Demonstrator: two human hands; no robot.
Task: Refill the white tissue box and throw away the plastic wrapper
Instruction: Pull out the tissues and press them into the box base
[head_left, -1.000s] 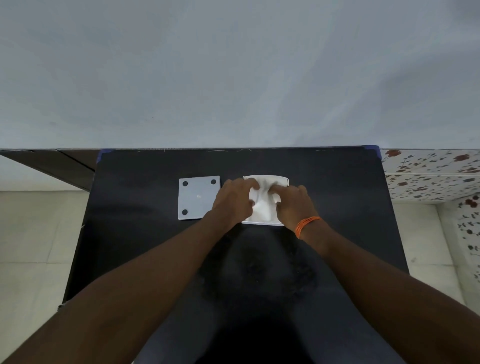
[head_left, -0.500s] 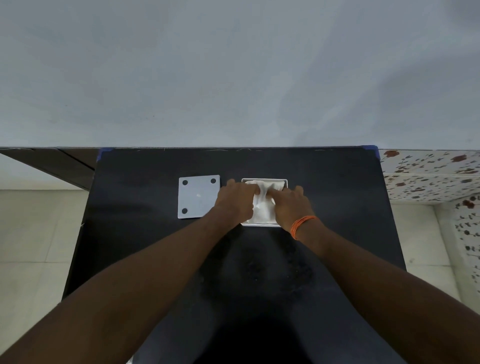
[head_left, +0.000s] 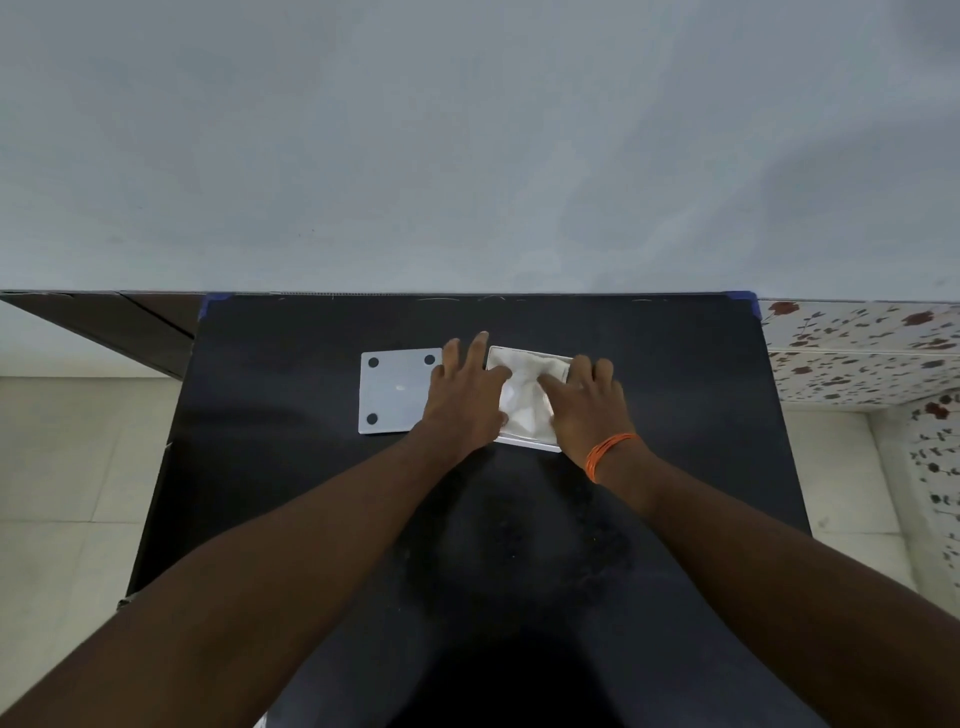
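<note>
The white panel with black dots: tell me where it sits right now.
In the head view, the white panel lies flat on the black table, left of the tissue box, its right edge under the left hand.

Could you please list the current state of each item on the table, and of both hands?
White tissue box: open, filled with tissues.
Tissues: inside the box, bunched at the middle.
Base panel: off the box, lying flat to its left, dots up.
Left hand: fingers spread, resting on the box's left side.
Right hand: pressing on the tissues.
Black table: bearing box and panel.
</note>
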